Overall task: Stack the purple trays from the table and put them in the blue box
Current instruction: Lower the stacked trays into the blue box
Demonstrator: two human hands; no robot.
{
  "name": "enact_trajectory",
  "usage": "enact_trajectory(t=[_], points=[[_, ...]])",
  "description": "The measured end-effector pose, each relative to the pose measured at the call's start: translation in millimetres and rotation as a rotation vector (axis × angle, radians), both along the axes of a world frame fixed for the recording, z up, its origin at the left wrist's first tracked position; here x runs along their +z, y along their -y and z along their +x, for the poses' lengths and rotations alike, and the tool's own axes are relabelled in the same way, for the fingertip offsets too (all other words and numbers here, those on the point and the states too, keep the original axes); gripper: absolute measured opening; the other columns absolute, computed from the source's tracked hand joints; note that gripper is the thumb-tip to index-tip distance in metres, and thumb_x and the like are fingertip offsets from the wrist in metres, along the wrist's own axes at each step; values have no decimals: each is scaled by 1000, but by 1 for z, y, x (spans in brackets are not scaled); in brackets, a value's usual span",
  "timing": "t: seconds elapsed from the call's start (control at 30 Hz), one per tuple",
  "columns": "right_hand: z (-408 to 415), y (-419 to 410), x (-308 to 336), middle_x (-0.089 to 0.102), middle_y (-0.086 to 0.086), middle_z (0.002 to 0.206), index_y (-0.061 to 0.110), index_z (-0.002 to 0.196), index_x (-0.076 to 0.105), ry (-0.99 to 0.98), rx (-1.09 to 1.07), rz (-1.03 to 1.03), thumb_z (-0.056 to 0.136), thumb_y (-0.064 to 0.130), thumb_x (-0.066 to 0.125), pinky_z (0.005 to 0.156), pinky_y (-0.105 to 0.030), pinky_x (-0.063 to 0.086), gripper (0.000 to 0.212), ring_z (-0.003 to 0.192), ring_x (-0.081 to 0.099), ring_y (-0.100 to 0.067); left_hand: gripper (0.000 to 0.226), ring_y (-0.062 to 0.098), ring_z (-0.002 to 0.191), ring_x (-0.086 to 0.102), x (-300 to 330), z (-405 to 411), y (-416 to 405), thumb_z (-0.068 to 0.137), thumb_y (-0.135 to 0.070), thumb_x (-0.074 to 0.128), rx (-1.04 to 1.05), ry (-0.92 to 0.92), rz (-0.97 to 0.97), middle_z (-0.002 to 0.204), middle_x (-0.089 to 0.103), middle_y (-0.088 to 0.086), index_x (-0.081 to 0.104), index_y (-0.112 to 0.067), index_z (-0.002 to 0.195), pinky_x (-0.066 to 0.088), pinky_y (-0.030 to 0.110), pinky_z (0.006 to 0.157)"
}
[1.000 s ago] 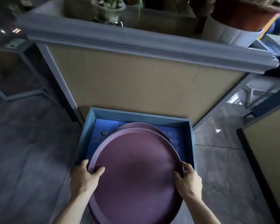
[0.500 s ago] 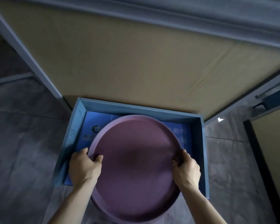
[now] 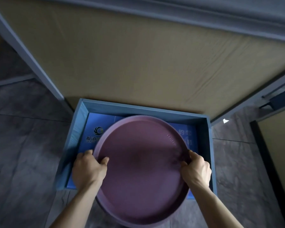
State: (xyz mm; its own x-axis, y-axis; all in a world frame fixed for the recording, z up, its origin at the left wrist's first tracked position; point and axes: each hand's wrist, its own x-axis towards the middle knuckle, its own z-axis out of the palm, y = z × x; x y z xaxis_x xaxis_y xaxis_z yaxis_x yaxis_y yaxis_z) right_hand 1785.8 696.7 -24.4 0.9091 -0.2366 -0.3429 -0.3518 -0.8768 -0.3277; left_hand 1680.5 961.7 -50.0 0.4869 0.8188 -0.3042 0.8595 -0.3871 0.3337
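While the left hand (image 3: 87, 170) and right hand (image 3: 196, 170) clamped opposite rims, the purple tray (image 3: 141, 165) hung tilted, its near edge overhanging the blue box (image 3: 80, 122).

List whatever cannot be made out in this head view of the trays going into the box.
- How many round purple trays are stacked: the top one hides any beneath.
- Most of the floor of the blue rectangular box and its printed text: covered by the trays.
- The box's near wall: behind the trays and forearms.
- Fingertips of the left hand and right hand: curled under the rim.
- Embossed lettering on the tray: too small.
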Motion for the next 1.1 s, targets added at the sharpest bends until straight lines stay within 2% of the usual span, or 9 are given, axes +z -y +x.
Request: enact_trajectory(t=[0.07,0.13,0.2,0.3,0.6,0.73,0.83,1.03,1.1], points=[[-2,2,-1,64,-6,76,29,117,69,22,2,-9,80,14,61,70,-34,48,40,78,62,-37,55,40,101,63,1,0,0,74,-43,81,0,-5,5,112,64,17,66,-5,111,43,40,68],[-4,2,-4,71,-11,86,32,125,67,41,1,-18,82,13,63,74,-37,51,47,84,65,-39,55,39,101,64,2,1,0,74,-43,81,6,-13,6,112,65,16,66,-5,111,45,41,68],[-3,3,-7,73,-13,93,34,126,67,56,-6,-7,80,9,62,77,-38,53,52,88,66,-41,55,39,101,64,1,1,0,74,-44,81,9,-19,5,112,65,16,66,-5,111,47,41,69],[2,6,-9,74,-12,94,38,121,70,60,-30,23,76,6,57,75,-36,53,57,88,66,-40,56,38,101,64,1,1,-1,74,-45,81,10,-16,1,112,66,16,66,-6,112,46,41,68],[3,12,-16,74,-11,99,37,125,68,79,-41,59,79,8,64,72,-32,49,54,90,66,-38,58,38,101,64,-1,-2,-4,72,-48,81,13,11,-16,111,67,15,67,-8,111,50,44,74],[3,14,-18,74,-10,102,35,125,68,88,-37,59,80,9,65,80,-35,54,53,93,67,-38,57,38,100,65,-3,-3,-5,70,-48,82,11,31,-22,109,68,14,68,-10,109,52,45,75],[3,16,-21,74,-10,105,35,126,68,96,-53,67,81,9,67,85,-36,54,52,95,67,-38,55,36,99,66,-3,-4,-5,70,-49,82,11,35,-31,106,70,12,69,-11,108,49,41,70],[3,20,-25,74,-9,105,38,127,66,104,-73,77,81,10,69,88,-34,51,54,99,66,-37,46,33,86,68,1,-4,-10,65,-47,87,44,76,-78,89,73,7,67,-15,90,41,33,62],[4,20,-25,74,-9,104,39,127,66,102,-68,76,81,10,69,84,-32,50,54,99,66,-37,44,33,85,68,1,-6,-9,64,-46,88,39,101,-58,86,73,6,67,-15,87,39,32,62]])
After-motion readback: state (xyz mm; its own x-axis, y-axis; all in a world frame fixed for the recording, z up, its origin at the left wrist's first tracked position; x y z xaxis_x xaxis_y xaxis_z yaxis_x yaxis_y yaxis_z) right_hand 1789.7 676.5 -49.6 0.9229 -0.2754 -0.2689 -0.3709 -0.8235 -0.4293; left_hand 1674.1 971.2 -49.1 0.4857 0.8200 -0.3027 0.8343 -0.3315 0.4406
